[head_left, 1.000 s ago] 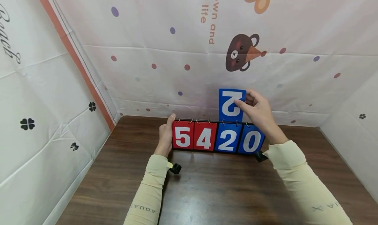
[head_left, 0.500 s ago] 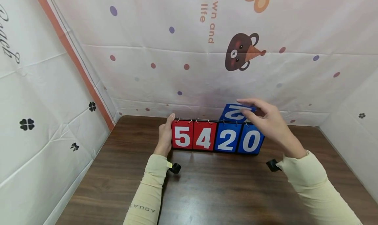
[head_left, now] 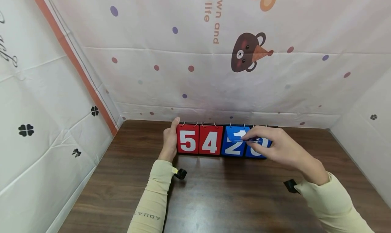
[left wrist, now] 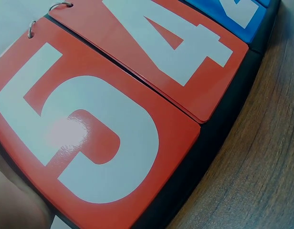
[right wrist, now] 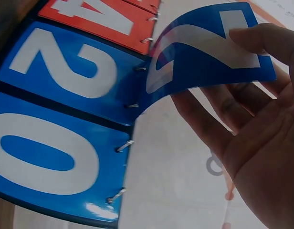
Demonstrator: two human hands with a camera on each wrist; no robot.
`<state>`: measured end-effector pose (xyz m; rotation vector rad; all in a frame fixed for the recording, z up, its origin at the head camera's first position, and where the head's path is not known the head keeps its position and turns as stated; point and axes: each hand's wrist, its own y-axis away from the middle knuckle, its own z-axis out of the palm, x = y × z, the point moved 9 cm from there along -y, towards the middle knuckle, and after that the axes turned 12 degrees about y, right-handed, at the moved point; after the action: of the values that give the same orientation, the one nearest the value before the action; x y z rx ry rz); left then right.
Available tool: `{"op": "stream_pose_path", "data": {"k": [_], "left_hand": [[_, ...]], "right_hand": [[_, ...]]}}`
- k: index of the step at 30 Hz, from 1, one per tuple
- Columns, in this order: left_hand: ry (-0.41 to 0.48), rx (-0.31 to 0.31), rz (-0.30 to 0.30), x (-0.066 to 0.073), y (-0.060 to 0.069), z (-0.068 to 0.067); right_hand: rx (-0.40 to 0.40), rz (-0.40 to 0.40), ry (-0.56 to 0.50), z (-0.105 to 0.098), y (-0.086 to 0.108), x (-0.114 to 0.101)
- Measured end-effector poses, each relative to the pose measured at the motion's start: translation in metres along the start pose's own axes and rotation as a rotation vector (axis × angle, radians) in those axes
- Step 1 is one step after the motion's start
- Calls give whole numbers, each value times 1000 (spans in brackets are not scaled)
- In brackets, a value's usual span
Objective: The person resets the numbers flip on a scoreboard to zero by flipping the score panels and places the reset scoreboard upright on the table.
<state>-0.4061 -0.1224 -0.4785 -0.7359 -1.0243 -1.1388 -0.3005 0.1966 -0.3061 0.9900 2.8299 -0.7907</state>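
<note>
A flip scoreboard [head_left: 210, 139] stands on the table, its number cards hung on metal rings. My left hand [head_left: 169, 139] holds its left end, beside the red 5 card [left wrist: 104, 133]; the red 4 card [head_left: 210, 140] adjoins that. With thumb and fingers, my right hand [head_left: 281, 146] pinches a blue card [right wrist: 204, 52]. In the head view this card tilts forward, showing part of a 1 and covering the upper part of the blue 2 card [head_left: 232, 150]. The right wrist view shows it bent, its 2 side visible. My right fingers partly hide the blue 0 card [right wrist: 47, 155] in the head view.
The brown wooden table [head_left: 213, 195] extends in front of the scoreboard. Behind it hangs a pale printed cloth [head_left: 146, 80], with another cloth wall [head_left: 45, 100] on the left. Black wrist cameras sit at both cuffs.
The raised blue card has swung over the rings toward me and down in front of the 2 card. My right hand moved down with it; my left hand stayed at the scoreboard's end.
</note>
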Motion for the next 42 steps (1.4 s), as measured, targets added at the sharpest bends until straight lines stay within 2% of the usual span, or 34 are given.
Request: {"op": "stream_pose_path", "data": {"k": [5, 11, 17, 26, 34, 42], "left_hand": [[2, 5, 8, 2, 1, 0], [-2, 3, 4, 0, 0, 0], [-8, -1, 0, 0, 1, 0], [-4, 4, 6, 2, 2, 0], [-7, -12, -10, 0, 1, 1], [1, -3, -1, 2, 2, 1]], "right_hand": [[-90, 32, -12, 22, 6, 4], [-182, 80, 33, 44, 10, 8], [-240, 71, 76, 69, 12, 10], [-226, 50, 243, 101, 16, 23], [-180, 5, 299, 109, 18, 26], [-182, 25, 333, 117, 20, 28]]}}
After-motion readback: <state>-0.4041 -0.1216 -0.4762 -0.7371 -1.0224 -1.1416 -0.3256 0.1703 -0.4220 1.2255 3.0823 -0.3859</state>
